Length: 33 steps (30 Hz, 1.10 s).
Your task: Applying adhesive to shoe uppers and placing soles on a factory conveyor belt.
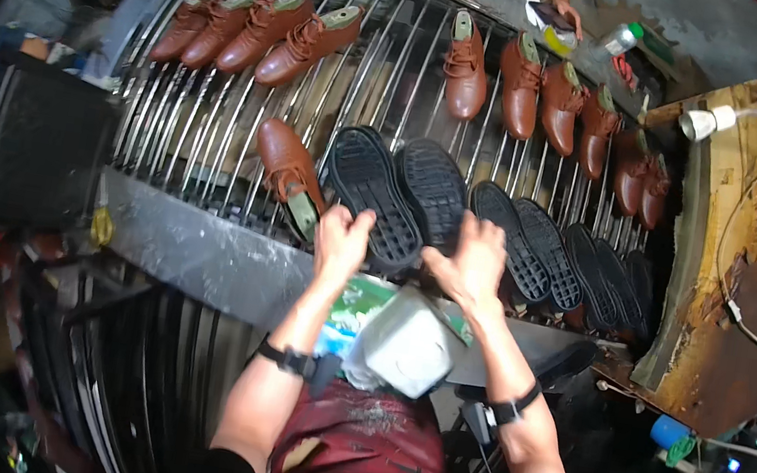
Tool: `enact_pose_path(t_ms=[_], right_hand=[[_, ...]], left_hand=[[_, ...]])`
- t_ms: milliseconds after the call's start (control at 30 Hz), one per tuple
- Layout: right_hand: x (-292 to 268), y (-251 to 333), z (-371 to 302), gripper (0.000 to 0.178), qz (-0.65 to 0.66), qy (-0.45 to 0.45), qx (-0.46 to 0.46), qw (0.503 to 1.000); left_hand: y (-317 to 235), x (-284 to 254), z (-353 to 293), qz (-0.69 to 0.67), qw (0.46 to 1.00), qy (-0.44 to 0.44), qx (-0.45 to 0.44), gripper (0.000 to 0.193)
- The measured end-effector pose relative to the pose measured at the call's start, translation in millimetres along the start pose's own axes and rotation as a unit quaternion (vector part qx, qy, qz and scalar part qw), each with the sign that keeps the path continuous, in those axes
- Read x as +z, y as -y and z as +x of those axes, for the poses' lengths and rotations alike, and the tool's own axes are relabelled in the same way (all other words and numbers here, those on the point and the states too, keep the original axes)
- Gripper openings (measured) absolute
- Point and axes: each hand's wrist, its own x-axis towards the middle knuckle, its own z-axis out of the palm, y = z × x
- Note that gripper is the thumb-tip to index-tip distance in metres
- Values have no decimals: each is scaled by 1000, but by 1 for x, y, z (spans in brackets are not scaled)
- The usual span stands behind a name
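Between a brown lace-up shoe [285, 156] and a black treaded shoe sole [374, 187] is my left hand [341, 243]. Its fingers are curled in and its thumb lies along the sole's edge; whatever they grip is hidden. Fingers apart, my right hand [471, 260] is at the lower end of a second black sole [433, 181], seeming to touch it with no grip showing. Both soles lie side by side, tread up, on a rack of metal bars [250, 115]. Farther right, several more black soles [513, 242] lie in a row.
Several brown lace-up shoes [272, 35] stand along the rack's far side. A metal ledge [201, 244] edges its front, with a whitish container [406, 344] before me. At right stands a wooden box [738, 251] with a lamp [707, 121]. Another person's hand [563, 15] shows beyond.
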Motion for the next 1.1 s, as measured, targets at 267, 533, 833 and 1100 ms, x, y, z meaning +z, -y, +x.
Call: enact_pose_path(t_ms=[267, 533, 833, 1100], right_hand=[[-40, 58, -15, 65, 255, -132, -10, 958], [81, 237, 48, 67, 215, -99, -152, 960], [89, 252, 30, 83, 21, -59, -271, 960], [-12, 243, -113, 53, 214, -161, -380, 885]], left_hand=[[14, -108, -8, -257, 964, -22, 68, 16], [142, -273, 53, -192, 961, -186, 66, 18], [261, -361, 58, -290, 906, -306, -37, 18], [290, -331, 4, -321, 866, -337, 183, 52]])
